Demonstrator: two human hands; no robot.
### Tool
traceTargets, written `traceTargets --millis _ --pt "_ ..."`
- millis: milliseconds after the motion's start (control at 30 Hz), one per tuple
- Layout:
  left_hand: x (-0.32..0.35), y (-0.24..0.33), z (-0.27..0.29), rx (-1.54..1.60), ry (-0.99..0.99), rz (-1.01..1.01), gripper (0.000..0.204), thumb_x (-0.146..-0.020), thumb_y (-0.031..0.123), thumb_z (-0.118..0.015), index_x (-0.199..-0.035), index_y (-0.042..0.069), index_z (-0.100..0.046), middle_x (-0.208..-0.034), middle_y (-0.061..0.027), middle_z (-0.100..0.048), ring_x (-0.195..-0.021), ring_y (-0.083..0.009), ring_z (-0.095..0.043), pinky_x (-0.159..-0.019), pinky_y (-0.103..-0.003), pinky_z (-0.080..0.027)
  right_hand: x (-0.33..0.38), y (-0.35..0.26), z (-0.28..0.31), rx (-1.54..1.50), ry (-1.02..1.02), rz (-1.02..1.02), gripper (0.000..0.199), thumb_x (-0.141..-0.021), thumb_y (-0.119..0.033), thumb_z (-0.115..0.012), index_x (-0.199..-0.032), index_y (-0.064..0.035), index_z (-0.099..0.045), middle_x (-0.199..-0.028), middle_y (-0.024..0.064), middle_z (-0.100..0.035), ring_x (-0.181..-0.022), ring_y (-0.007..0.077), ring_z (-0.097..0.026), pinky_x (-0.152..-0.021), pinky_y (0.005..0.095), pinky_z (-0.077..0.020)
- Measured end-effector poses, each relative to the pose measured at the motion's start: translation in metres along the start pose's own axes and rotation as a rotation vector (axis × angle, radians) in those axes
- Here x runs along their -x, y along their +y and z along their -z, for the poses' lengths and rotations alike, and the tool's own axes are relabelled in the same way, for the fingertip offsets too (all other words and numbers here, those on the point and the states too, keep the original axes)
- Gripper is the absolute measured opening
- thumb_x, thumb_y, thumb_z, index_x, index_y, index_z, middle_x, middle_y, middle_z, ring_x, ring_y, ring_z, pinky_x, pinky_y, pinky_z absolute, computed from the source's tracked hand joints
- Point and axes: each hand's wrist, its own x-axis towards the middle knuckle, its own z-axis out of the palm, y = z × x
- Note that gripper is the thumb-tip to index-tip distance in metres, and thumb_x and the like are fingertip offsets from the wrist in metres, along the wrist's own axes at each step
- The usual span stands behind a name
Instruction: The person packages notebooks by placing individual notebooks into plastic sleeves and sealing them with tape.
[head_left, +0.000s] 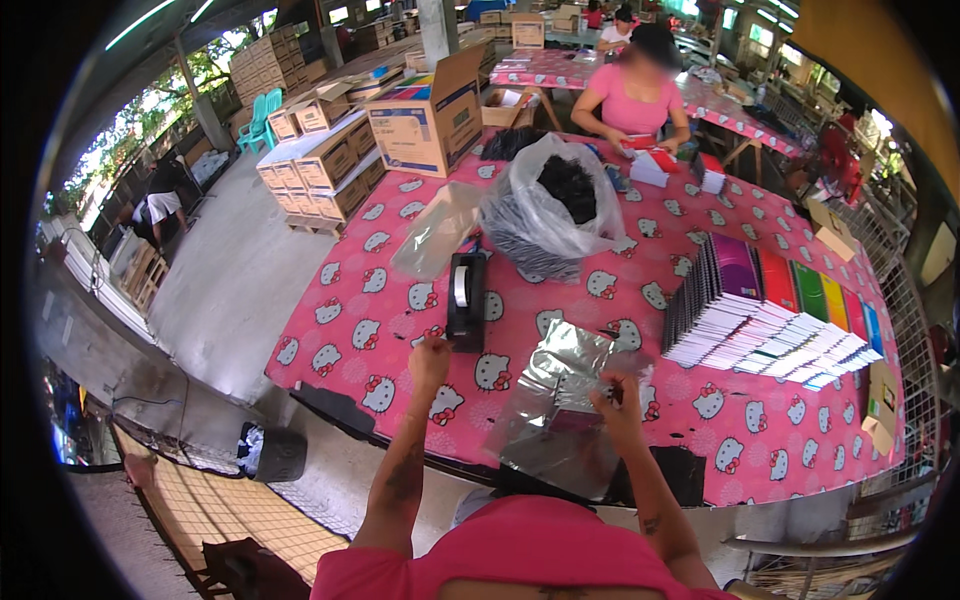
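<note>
The clear plastic bags (558, 395) look light, limp and slippery, probably best pinched at a corner. They lie on the pink tablecloth (535, 300), at four o'clock from the left hand (430, 362) and eight from the right hand (620, 396). The left's fingers curl in near the tape dispenser (468, 325); the right's bend over the bags. Whether either grasps anything, I cannot tell.

Grip of right hand (621, 403) unclear
</note>
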Motion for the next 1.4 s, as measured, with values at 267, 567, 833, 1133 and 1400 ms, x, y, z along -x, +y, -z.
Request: traceTargets --millis 267,567,833,1133,1400 --pt "0.01 0.183 0.022 0.256 -0.734 -0.92 0.02 -0.084 0.026 -0.068 -0.082 0.007 -0.07 -0.077 -0.0132 -0.067 -0.073 -0.0341 -0.066 -0.067 -0.042 -0.051 -0.002 -0.005 0.002 -0.098 0.041 -0.043 0.043 -0.08 -0.01 -0.076 -0.119 -0.0084 -0.058 -0.108 0.0057 -0.048 -0.094 0.0159 -0.049 -0.081 0.0285 -0.0434" --pt "-0.026 0.25 -0.078 -0.087 -1.551 -0.88 0.031 -0.077 0.034 -0.076 -0.088 0.006 -0.07 -0.076 -0.0049 -0.066 -0.07 -0.0185 -0.062 -0.066 -0.035 -0.05 -0.004 0.008 0.009 -0.239 0.01 -0.02 0.046 -0.081 -0.008 -0.076 -0.122 -0.0074 -0.055 -0.109 0.0042 -0.047 -0.095 0.0145 -0.051 -0.083 0.0296 -0.0446" --pt "0.02 0.196 -0.058 0.501 -1.009 -0.35 0.041 -0.089 0.039 -0.067 -0.114 0.006 -0.069 -0.109 -0.0094 -0.069 -0.098 -0.0192 -0.065 -0.086 -0.035 -0.051 0.003 0.003 0.011 -0.206 0.02 -0.069 0.044 -0.087 -0.001 -0.069 -0.125 -0.0051 -0.049 -0.11 0.0031 -0.056 -0.101 0.0115 -0.054 -0.089 0.0279 -0.0445" --pt "0.111 0.195 0.012 -0.01 -0.492 -0.679 0.094 -0.076 0.048 -0.078 -0.145 0.0 -0.038 -0.146 -0.0204 -0.045 -0.139 -0.037 -0.04 -0.111 -0.051 -0.035 0.027 -0.002 0.013 -0.542 -0.07 0.062 0.08 -0.084 -0.023 -0.079 -0.148 -0.0057 -0.034 -0.137 0.0093 -0.045 -0.121 0.0208 -0.049 -0.102 0.0375 -0.0429" --pt "0.111 0.112 0.026 0.582 -0.502 -0.287 0.078 -0.07 0.034 -0.087 -0.131 0.0 -0.052 -0.118 -0.0178 -0.063 -0.111 -0.0316 -0.062 -0.095 -0.04 -0.049 0.021 -0.028 -0.02 -0.212 -0.209 0.119 0.078 -0.083 -0.022 -0.077 -0.147 -0.0039 -0.037 -0.138 0.012 -0.045 -0.129 0.0249 -0.046 -0.108 0.04 -0.038"
